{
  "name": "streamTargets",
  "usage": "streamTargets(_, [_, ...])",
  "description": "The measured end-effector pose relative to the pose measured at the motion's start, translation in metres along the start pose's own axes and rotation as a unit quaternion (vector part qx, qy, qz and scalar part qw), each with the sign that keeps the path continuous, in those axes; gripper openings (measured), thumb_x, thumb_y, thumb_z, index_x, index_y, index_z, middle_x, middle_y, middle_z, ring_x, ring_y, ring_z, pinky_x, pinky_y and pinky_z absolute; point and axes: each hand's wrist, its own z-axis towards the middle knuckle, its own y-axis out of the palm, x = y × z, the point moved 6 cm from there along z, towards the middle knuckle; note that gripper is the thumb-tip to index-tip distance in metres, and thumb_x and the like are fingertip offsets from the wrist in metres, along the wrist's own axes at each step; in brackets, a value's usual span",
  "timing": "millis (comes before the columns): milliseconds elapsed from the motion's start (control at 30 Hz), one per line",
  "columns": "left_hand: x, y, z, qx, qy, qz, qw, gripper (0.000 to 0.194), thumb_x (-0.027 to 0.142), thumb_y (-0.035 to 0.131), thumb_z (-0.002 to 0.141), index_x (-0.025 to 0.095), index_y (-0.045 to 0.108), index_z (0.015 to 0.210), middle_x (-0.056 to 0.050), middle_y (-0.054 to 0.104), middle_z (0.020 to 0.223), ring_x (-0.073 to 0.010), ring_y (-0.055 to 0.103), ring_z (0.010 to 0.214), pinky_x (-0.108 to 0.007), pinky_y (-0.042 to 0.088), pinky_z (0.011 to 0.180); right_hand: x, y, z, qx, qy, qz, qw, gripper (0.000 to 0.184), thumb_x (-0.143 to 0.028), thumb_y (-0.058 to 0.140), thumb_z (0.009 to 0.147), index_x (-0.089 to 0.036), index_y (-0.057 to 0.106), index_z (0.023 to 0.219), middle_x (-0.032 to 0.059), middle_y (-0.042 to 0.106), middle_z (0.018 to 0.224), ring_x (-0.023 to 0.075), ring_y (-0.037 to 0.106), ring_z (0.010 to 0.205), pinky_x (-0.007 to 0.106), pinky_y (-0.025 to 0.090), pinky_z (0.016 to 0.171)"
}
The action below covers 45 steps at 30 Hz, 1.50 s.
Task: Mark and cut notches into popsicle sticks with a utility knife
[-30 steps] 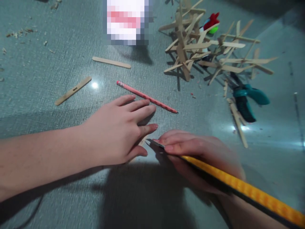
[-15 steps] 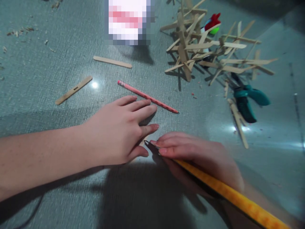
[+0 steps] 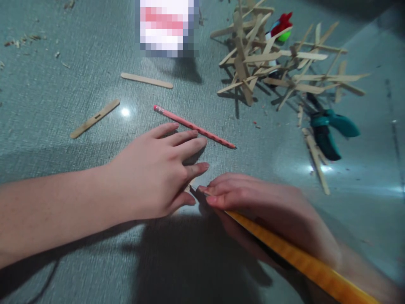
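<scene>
My left hand (image 3: 164, 169) lies palm down with its fingers spread, pressing on a wooden craft stick (image 3: 189, 188) that is mostly hidden beneath it. A small part of the stick shows between thumb and index finger. In my right hand (image 3: 253, 207) is a yellow utility knife (image 3: 284, 249), gripped close to its blade. The blade's tip meets the stick in that gap. A pink pencil (image 3: 196, 127) rests just beyond my left fingertips.
Two loose craft sticks (image 3: 147, 80) lie at the upper left, one with a slot cut in it. A tangled craft-stick structure (image 3: 247, 59) stands at upper right, with a red and green object (image 3: 283, 27) behind. Teal-handled pliers (image 3: 335, 124) lie nearby. A blurred white item (image 3: 164, 25) is at the top.
The knife tip has shifted slightly at the stick, and my right hand has moved a little left. My left hand keeps its pose. The whole view has drifted slightly.
</scene>
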Motion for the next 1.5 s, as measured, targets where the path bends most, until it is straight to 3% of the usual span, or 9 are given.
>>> streamTargets(267, [0.000, 0.001, -0.001, 0.003, 0.002, 0.006, 1.000, 0.050, 0.055, 0.064, 0.098, 0.022, 0.073, 0.135, -0.015, 0.062, 0.150, -0.0372, 0.060, 0.139, -0.055, 0.045, 0.117, 0.005, 0.001, -0.002, 0.020, -0.002, 0.009, 1.000, 0.025, -0.005, 0.066, 0.090, -0.026, 0.070, 0.103, -0.0005, 0.079, 0.088, 0.0180, 0.080, 0.086, 0.030, 0.066, 0.089])
streamTargets(467, [0.000, 0.002, -0.002, -0.007, 0.005, 0.004, 1.000, 0.058, 0.060, 0.065, 0.097, 0.021, 0.071, 0.139, -0.017, 0.060, 0.153, -0.0386, 0.057, 0.142, -0.057, 0.044, 0.119, 0.009, -0.004, -0.006, 0.071, -0.010, 0.012, 0.997, 0.026, -0.004, 0.067, 0.088, -0.028, 0.069, 0.099, -0.0010, 0.081, 0.086, 0.0180, 0.081, 0.083, 0.029, 0.069, 0.080])
streamTargets(733, [0.000, 0.002, -0.001, -0.022, -0.001, -0.002, 1.000, 0.059, 0.059, 0.063, 0.097, 0.021, 0.068, 0.142, -0.017, 0.058, 0.155, -0.0382, 0.055, 0.144, -0.056, 0.042, 0.122, 0.005, 0.006, -0.006, 0.034, -0.028, 0.009, 0.999, 0.031, 0.001, 0.066, 0.088, -0.025, 0.064, 0.104, 0.0017, 0.081, 0.086, 0.0162, 0.081, 0.088, 0.026, 0.067, 0.084])
streamTargets(900, [0.000, 0.002, 0.000, -0.019, 0.000, 0.001, 1.000, 0.059, 0.058, 0.064, 0.097, 0.020, 0.068, 0.142, -0.016, 0.060, 0.153, -0.0378, 0.056, 0.143, -0.055, 0.041, 0.122, 0.008, 0.008, -0.009, 0.051, -0.016, 0.029, 0.998, 0.021, -0.008, 0.063, 0.095, -0.026, 0.064, 0.106, 0.0021, 0.080, 0.090, 0.0167, 0.079, 0.092, 0.028, 0.066, 0.087])
streamTargets(1067, [0.001, 0.002, 0.000, -0.016, -0.001, 0.006, 1.000, 0.058, 0.058, 0.064, 0.097, 0.021, 0.069, 0.141, -0.016, 0.061, 0.153, -0.0368, 0.057, 0.143, -0.054, 0.042, 0.122, 0.003, 0.009, -0.006, 0.005, -0.026, 0.023, 0.999, 0.028, -0.001, 0.064, 0.090, -0.024, 0.063, 0.105, 0.0009, 0.080, 0.092, 0.0168, 0.079, 0.089, 0.028, 0.065, 0.086])
streamTargets(1300, [0.002, -0.001, 0.000, -0.014, -0.004, 0.001, 1.000, 0.052, 0.052, 0.063, 0.098, 0.021, 0.071, 0.139, -0.016, 0.060, 0.154, -0.0370, 0.058, 0.143, -0.056, 0.044, 0.121, 0.001, 0.009, -0.005, 0.000, 0.002, 0.037, 0.999, 0.017, -0.012, 0.057, 0.099, -0.027, 0.064, 0.100, -0.0003, 0.078, 0.085, 0.0198, 0.077, 0.086, 0.031, 0.065, 0.081])
streamTargets(1500, [0.001, 0.000, 0.000, -0.013, -0.002, -0.004, 1.000, 0.053, 0.052, 0.063, 0.098, 0.020, 0.071, 0.139, -0.018, 0.060, 0.154, -0.0379, 0.059, 0.141, -0.056, 0.046, 0.118, 0.002, 0.006, -0.004, 0.010, -0.018, 0.025, 0.999, 0.024, -0.003, 0.059, 0.092, -0.025, 0.064, 0.101, 0.0010, 0.079, 0.085, 0.0167, 0.077, 0.082, 0.029, 0.065, 0.085])
